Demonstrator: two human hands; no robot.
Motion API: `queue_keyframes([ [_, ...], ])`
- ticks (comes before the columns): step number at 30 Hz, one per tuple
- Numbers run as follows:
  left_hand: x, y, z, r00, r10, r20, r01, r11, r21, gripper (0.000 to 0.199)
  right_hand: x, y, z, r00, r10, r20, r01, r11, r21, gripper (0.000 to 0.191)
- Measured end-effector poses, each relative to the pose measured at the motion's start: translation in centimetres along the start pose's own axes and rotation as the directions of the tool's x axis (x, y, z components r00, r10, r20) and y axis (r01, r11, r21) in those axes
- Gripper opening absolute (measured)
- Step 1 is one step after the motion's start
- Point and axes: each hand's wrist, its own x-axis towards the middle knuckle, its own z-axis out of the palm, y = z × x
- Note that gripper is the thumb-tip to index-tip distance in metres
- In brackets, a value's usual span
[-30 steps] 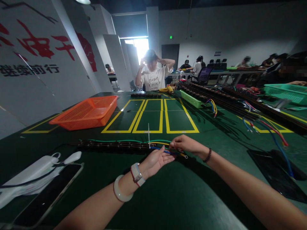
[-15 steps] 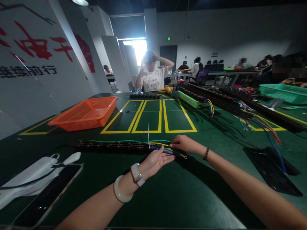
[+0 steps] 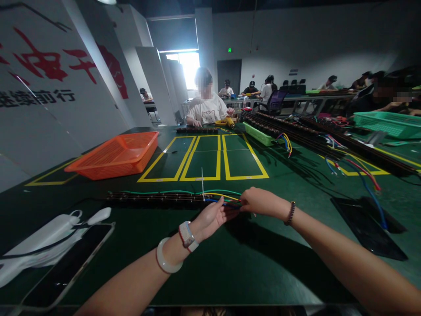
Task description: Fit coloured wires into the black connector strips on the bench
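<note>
On the left wall [image 3: 19,131], big red signs [image 3: 49,66] are painted. I can read 油 and 干, but the edge cuts off the one before. Under them, smaller black writing [image 3: 39,97] says 继续前行. Down on the green table [image 3: 197,272] sit a white gadget [image 3: 42,237] and a phone [image 3: 66,267] with a dark screen. Behind them is an orange basket [image 3: 115,153]. A long dark strip [image 3: 158,197] lies in front of the person, with coloured wires [image 3: 226,197] coming out of its right end. A thin white tie [image 3: 203,186] sticks up there. The left hand [image 3: 215,216] is palm up and spread under the wires, its thumb near the blue one. The yellow boxes [image 3: 218,158] past the strip have tiny labels [image 3: 200,179], too small to read. Across the table, a person [image 3: 207,107] wears a shirt with a cat on it. A green sign [image 3: 230,50] glows far back, also too tiny to read. The right hand [image 3: 259,204] has its fingertips pinched on the wires near their ends. Farther right are more dark strips [image 3: 296,134] and a green basket [image 3: 388,123].
</note>
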Motion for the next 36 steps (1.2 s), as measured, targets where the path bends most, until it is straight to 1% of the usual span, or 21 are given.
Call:
queue_keyframes([
  [4,-0.2,-0.2,0.3,1.000,0.026,-0.011,-0.026,1.000,-0.015,0.031,0.0,0.3,-0.3,0.998,0.019,-0.053,-0.016,0.998,0.066,0.015],
  [5,-0.3,-0.2,0.3,0.999,0.033,-0.020,-0.034,0.999,-0.009,0.029,0.1,0.5,-0.4,0.997,0.003,-0.077,0.001,0.998,0.060,0.016],
  [7,-0.4,-0.3,0.5,0.998,0.048,-0.031,-0.047,0.999,0.015,0.026,0.1,0.8,-0.5,0.990,-0.079,-0.118,0.079,0.997,-0.006,0.019],
  [9,-0.6,-0.4,0.5,0.998,0.061,-0.026,-0.060,0.997,0.050,0.024,0.2,0.9,-0.5,0.978,-0.175,-0.111,0.163,0.980,-0.110,0.021],
  [10,-0.7,-0.5,0.5,0.998,0.066,-0.021,-0.065,0.995,0.070,0.024,0.2,0.9,-0.5,0.975,-0.200,-0.097,0.183,0.971,-0.156,0.022],
  [13,-1.0,-0.5,0.5,0.998,0.061,-0.035,-0.057,0.992,0.108,0.028,0.3,0.6,-0.2,0.976,-0.205,-0.077,0.179,0.949,-0.258,0.022],
  [18,-1.5,-0.5,0.8,0.994,0.048,-0.094,-0.040,0.996,0.083,0.031,0.4,0.1,0.7,0.976,-0.203,-0.075,0.165,0.923,-0.348,0.021],
  [21,-1.6,-0.4,1.0,0.994,0.046,-0.099,-0.038,0.996,0.084,0.031,0.5,0.1,1.0,0.976,-0.208,-0.072,0.170,0.920,-0.352,0.019],
  [24,-1.5,-0.5,0.9,0.994,0.046,-0.095,-0.037,0.995,0.095,0.032,0.2,-0.2,0.6,0.981,-0.182,-0.065,0.153,0.936,-0.318,0.018],
  [26,-1.4,-0.6,0.7,0.995,0.044,-0.093,-0.036,0.996,0.082,0.032,-0.1,-0.7,-0.1,0.980,-0.149,-0.134,0.103,0.949,-0.299,0.022],
  [28,-1.3,-0.7,0.6,0.995,0.041,-0.091,-0.037,0.998,0.042,0.033,-0.7,-1.4,-0.8,0.969,-0.137,-0.207,0.078,0.960,-0.270,0.030],
  [29,-1.3,-0.8,0.5,0.995,0.041,-0.094,-0.039,0.999,0.022,0.032,-1.0,-1.9,-1.0,0.966,-0.145,-0.214,0.089,0.964,-0.250,0.034],
  [31,-1.2,-0.9,0.4,0.992,0.051,-0.116,-0.050,0.999,0.015,0.031,-1.7,-2.7,-1.1,0.968,-0.178,-0.175,0.138,0.966,-0.216,0.037],
  [33,-1.2,-0.9,0.4,0.987,0.060,-0.148,-0.055,0.998,0.037,0.030,-2.2,-3.3,-0.7,0.967,-0.208,-0.145,0.173,0.960,-0.220,0.036],
  [36,-1.1,-1.0,0.6,0.986,0.056,-0.156,-0.053,0.998,0.023,0.030,-2.4,-3.6,0.5,0.952,-0.246,-0.182,0.191,0.942,-0.276,0.034],
])
